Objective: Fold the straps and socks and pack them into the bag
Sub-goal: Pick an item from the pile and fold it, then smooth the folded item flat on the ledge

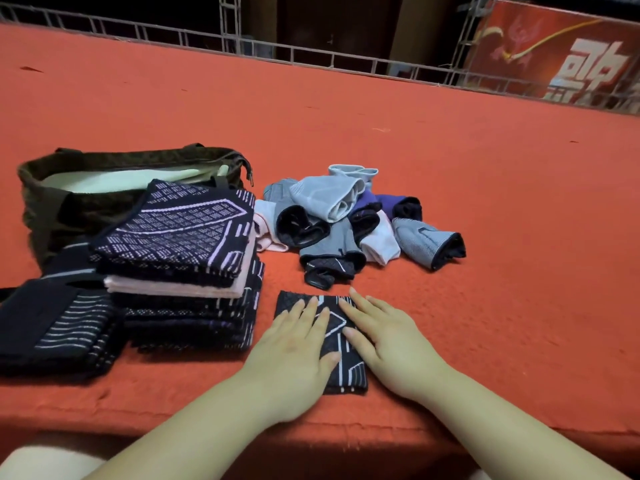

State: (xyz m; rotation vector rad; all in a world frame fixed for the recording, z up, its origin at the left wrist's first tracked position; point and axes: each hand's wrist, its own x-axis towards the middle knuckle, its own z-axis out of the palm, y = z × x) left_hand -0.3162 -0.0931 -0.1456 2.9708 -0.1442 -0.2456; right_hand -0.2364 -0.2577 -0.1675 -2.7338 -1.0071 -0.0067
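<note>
— Both hands lie flat, fingers straight: left hand and right hand press a folded strap on the bench, holding nothing.

— What might go wrong?

— Once I lift off, the fold may spring open. Just left, the stack leans and its top piece sits askew, so one more strap on it, or a nudge, could tip it.

— And beyond that?

— The sock pile is tangled; pulling one may drag others along.

— What can't you make out?

— Inside the bag behind the stack I see only pale lining. My palms cover the strap's edges, and a second stack runs off the left edge.
</note>
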